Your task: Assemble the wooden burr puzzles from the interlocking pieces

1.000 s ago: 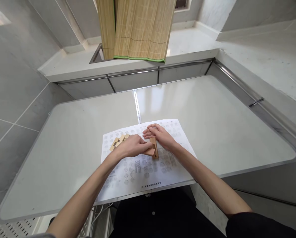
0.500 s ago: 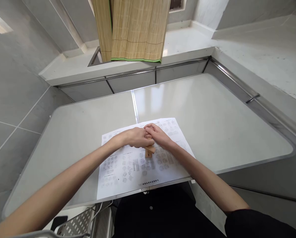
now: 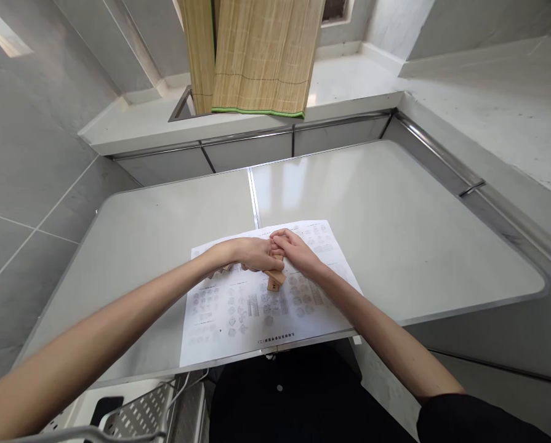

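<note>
Head view: I am watching the printed sheet (image 3: 257,323) lying at six o'clock on the table (image 3: 395,215). Mid-sheet, my left hand (image 3: 250,253) and right hand (image 3: 296,252) are both gripping one wooden block (image 3: 274,280), fingers curled tight, knuckles touching. A bamboo blind (image 3: 261,55) is hanging at twelve o'clock.

Our left hand (image 3: 252,253) has slid right and now presses against our right hand (image 3: 299,252); a second ago they were apart. The wooden block (image 3: 274,280), which lay long on the sheet (image 3: 238,320), now shows only a short end beneath both closed hands.
</note>
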### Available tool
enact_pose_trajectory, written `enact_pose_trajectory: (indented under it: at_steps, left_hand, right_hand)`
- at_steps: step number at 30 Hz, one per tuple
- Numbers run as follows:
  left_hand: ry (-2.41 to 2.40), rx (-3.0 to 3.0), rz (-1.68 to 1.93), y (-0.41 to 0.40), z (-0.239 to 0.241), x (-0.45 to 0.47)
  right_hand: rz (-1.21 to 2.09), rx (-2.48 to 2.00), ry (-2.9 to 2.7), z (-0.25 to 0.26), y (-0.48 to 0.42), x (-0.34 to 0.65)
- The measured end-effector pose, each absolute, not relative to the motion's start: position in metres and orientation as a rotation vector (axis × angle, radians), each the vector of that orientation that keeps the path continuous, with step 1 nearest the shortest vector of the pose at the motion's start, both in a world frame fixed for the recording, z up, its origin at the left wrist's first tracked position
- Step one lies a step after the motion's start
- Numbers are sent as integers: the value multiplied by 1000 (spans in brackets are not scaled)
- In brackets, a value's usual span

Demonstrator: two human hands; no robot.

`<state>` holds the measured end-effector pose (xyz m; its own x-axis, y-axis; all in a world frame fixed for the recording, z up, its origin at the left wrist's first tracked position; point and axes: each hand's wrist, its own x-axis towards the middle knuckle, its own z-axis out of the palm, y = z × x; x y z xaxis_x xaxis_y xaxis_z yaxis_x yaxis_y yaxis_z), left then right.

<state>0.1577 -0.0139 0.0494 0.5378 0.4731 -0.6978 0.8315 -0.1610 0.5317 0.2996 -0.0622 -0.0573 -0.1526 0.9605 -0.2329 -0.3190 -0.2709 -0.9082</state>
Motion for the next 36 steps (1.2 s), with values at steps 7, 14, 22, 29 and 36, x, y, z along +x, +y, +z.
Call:
enact_pose_trajectory:
  at_steps: [7,14,22,29,36]
  left_hand:
    - [1154,1747,-382,-19,55,131]
    - [988,1635,33,-44,30,78]
    - [1126,1632,357,-94,-19,69]
    - [1184,1651,457,-108,-34,73]
    - [1151,1662,468,-110,-37,70]
  right_hand:
    - [1642,-993,-873,-60,-61,302]
    - [1689,-900,-869,-57,-59,305]
    - [1798,-664,-1053,-47,-70,299]
    - [1892,-648,-1101,-49,-78,291]
    - [1963,-607,-1082,-49,-80,291]
